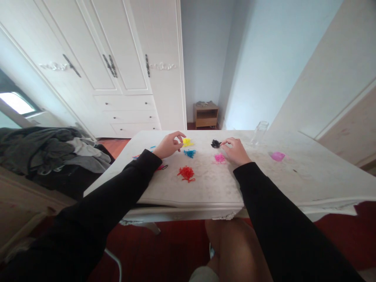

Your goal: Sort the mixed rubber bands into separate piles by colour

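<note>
Small rubber bands lie sorted by colour in little heaps on the white table [211, 188]. My left hand [170, 145] hovers with curved, parted fingers at the left edge of the yellow rubber bands [188, 142]; nothing shows in it. Just below are the blue rubber bands [189, 153]. My right hand [235, 151] pinches at the right edge of the black rubber bands [215, 143], a dark strand at its fingertips. Pink rubber bands [219, 158] lie under that hand, and red rubber bands [186, 173] sit nearest me.
A clear glass bottle [259, 133] stands at the back right, with a pink-purple piece [277, 156] further right. Mixed coloured bands [136, 156] lie partly behind my left forearm. Clothes [58, 152] are heaped at left; a white wardrobe [126, 78] stands beyond.
</note>
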Demonstrator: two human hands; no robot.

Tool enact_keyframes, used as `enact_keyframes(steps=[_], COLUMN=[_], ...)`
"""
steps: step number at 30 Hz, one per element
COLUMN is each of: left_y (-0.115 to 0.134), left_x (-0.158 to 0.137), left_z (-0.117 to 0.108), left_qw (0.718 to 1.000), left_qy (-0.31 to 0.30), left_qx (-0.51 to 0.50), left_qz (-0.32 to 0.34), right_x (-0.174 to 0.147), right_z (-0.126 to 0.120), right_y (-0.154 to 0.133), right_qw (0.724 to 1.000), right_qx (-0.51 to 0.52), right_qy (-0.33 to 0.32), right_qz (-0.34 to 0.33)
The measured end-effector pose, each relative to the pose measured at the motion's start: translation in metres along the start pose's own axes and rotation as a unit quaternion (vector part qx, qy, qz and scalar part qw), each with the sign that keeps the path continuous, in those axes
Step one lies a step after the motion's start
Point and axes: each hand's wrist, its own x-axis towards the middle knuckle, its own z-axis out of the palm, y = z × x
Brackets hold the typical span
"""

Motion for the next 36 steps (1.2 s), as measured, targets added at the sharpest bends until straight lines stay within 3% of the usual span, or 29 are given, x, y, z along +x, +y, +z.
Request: enact_keyframes(steps=[36], left_y=[0.0024], left_x=[-0.0027], left_z=[0.0015], left_qw=[0.999], left_qy=[-0.04], left_qx=[0.001], left_qz=[-0.012], right_x=[0.001], right_z=[-0.0057], right_y=[-0.0005], right_qw=[1.0], right_qx=[-0.006], right_qy=[-0.023], right_qz=[-0.012])
